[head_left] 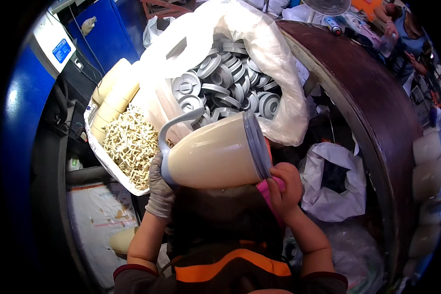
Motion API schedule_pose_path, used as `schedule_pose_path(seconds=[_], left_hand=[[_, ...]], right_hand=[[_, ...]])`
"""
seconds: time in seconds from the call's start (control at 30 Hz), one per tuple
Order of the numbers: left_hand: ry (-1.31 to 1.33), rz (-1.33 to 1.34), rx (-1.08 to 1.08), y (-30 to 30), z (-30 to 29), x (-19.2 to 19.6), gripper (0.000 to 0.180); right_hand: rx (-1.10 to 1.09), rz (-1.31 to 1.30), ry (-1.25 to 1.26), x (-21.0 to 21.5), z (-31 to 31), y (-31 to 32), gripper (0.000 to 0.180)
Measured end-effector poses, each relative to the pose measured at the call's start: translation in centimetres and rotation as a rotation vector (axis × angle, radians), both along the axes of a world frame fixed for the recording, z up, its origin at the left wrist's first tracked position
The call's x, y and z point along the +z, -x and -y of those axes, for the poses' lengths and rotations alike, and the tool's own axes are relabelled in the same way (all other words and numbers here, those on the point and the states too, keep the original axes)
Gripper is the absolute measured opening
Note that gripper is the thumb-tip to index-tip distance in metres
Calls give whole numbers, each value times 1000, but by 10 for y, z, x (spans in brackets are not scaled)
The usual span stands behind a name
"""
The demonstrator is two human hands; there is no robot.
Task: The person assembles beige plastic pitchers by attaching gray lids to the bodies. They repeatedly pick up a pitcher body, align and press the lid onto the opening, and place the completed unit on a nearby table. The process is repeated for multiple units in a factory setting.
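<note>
A cream plastic jug [213, 154] lies tilted on its side in front of me, its grey-blue handle [179, 122] arching up at the left and its grey rim [258, 145] facing right. My left hand [159, 191], in a striped grey glove, grips the jug's grey base end. My right hand [286, 191] is bare and closed at the lower edge of the rim, fingertips against it. A pink thing [268, 198] shows between and below its fingers; I cannot make out its kind. Just beyond the jug, a white plastic bag [291, 108] holds several round grey lids [220, 76].
On the left, a lined container [95, 139] holds small cream pieces [130, 142] and stacked cream cups [115, 105]. A curved dark brown table edge [350, 68] runs down the right. Below it sits an open white bag [333, 203]. Another person [409, 36] is at the far right.
</note>
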State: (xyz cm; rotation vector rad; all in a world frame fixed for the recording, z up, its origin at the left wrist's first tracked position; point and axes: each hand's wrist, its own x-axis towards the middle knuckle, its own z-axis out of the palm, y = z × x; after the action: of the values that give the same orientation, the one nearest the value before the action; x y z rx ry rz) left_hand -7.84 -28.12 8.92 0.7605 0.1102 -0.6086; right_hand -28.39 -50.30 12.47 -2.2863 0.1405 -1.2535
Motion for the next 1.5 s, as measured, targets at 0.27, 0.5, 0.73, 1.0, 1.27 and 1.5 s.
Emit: schedule_pose_path(seconds=[0.27,0.5,0.73,1.0,1.27,1.5], left_hand=[[150,-190,-162,-13,-7,-13,38],[14,214,-238,0,5,-2,45],[-132,247,-398,-6,17,-9,48],[-524,1484,-134,64,28,97,77],[-442,611,-478,12,41,53,54],[-115,29,-706,13,56,28,59]], right_hand=[[162,-12,97,3,-7,25,27],[210,-311,-488,35,9,38,59],[94,-248,-124,22,-3,56,60],[138,-189,-1050,-61,-14,73,48],[-65,-355,-702,-4,-18,107,60],[-17,-128,-170,36,-27,128,71]])
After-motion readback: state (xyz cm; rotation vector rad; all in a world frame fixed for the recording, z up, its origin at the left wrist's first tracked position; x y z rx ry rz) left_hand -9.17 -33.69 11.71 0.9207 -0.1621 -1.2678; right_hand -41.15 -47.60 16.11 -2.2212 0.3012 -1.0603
